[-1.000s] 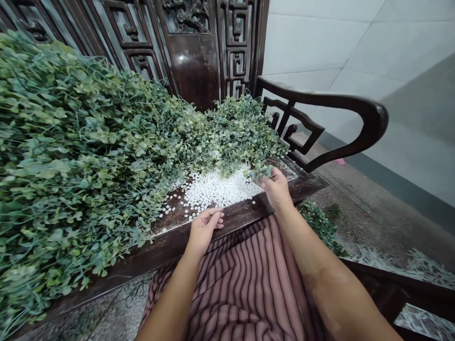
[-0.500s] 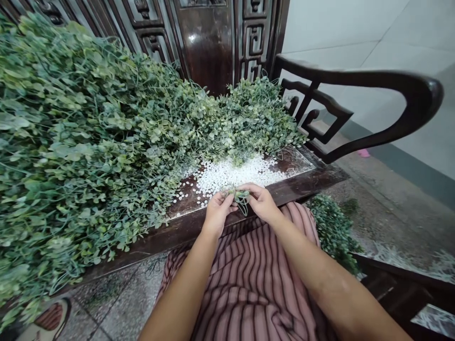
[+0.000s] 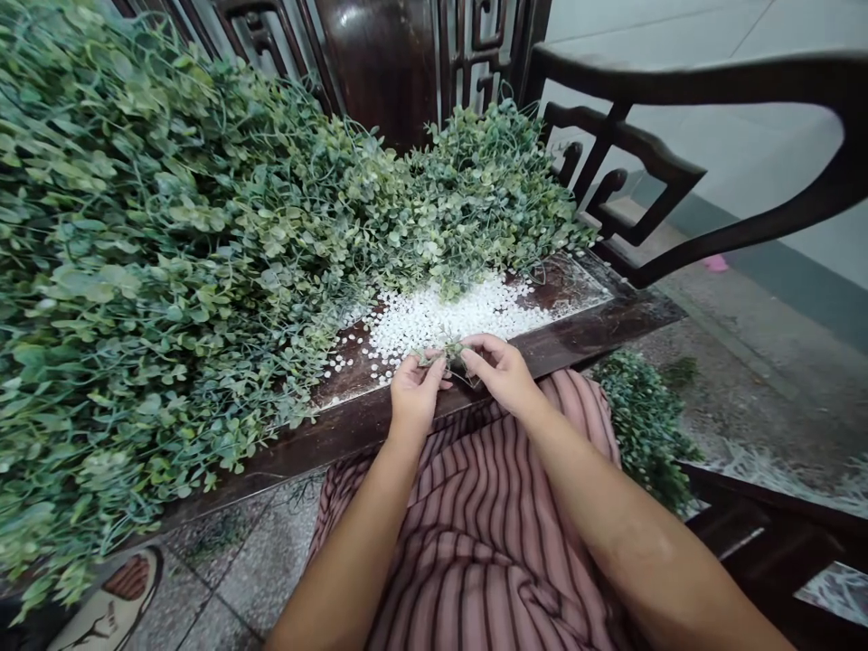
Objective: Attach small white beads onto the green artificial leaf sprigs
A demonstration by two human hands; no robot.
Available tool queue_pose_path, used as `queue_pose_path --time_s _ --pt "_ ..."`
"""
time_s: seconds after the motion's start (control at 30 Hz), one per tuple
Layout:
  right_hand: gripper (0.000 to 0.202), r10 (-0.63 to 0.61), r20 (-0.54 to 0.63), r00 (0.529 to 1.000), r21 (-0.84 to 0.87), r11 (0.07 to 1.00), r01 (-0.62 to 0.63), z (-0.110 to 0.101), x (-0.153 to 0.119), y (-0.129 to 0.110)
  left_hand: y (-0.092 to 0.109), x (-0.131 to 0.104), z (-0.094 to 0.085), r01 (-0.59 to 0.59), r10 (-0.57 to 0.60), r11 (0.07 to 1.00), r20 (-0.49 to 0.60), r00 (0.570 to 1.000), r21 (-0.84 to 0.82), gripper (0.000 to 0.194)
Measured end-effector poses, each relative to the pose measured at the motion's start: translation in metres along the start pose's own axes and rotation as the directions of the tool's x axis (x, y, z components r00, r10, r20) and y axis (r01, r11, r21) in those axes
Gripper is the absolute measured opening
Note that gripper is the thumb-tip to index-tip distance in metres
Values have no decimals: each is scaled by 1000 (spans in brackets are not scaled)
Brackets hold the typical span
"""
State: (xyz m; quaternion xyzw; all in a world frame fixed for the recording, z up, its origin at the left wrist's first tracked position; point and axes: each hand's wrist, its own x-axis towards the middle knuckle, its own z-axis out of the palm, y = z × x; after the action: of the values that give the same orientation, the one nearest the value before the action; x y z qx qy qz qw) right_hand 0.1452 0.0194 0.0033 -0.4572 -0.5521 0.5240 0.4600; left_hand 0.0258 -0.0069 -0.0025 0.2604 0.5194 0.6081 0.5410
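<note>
Sprig [image 3: 452, 353] of green leaves: between your two hands, above the bench's front edge, just in front of the white beads. Your left hand [image 3: 413, 391] pinches one end, thumb against fingers; your right hand [image 3: 505, 378] pinches the other. Which part sits under the fingertips, too small to tell. Probably very light; thin stem looks springy, leaves soft, perhaps plastic. Best hold likely the stem, close to a joint; leaves might pull off under a hard tug. Not likely slippery.

Beads [image 3: 451, 316] lie loose on the dark wooden bench [image 3: 332, 438], small, probably quick to roll. Big leaf heap [image 3: 196, 244] behind them and to your left. Striped cloth [image 3: 467, 515] over your lap; another leafy bunch [image 3: 644, 425] low at your right.
</note>
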Motion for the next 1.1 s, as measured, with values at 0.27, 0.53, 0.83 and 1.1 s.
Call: queue_pose_path --time_s 0.27,0.53,0.83,1.1 --pt "33 19 91 996 172 984 -35 -6 -5 -3 8 -4 -2 -28 24 997 56 998 67 35" --pt "36 -1 128 992 228 973 -28 -1 -8 -2 8 -7 -2 -44 33 990 78 996 135 26" --pt "32 129 117 985 320 934 -161 -1 -10 -4 6 -10 -13 -62 63 998 -77 995 25 23" --pt "42 224 158 962 244 935 -257 5 -8 -3 8 -16 -22 -60 58 998 -215 975 -2 24"
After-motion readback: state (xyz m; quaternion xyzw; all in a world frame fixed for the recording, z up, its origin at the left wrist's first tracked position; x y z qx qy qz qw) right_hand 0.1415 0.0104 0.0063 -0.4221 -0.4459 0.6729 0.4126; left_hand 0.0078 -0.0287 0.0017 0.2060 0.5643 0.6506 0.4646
